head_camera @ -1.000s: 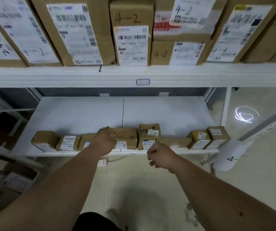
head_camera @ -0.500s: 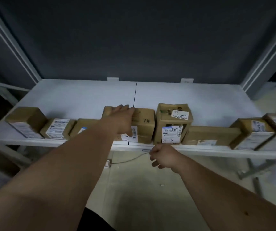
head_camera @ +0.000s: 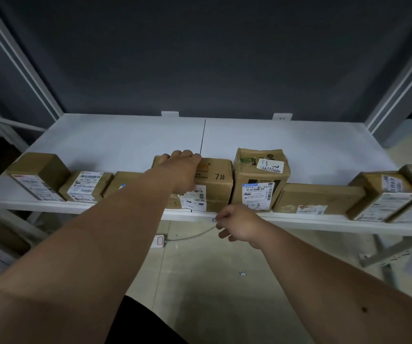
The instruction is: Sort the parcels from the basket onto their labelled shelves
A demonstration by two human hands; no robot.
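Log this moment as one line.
left hand on brown cardboard 7# parcel | right hand idle, holding nothing | white metal shelf

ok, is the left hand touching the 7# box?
Touching. Head view: the left hand lies on top of the 7# box, fingers curled over its back edge.
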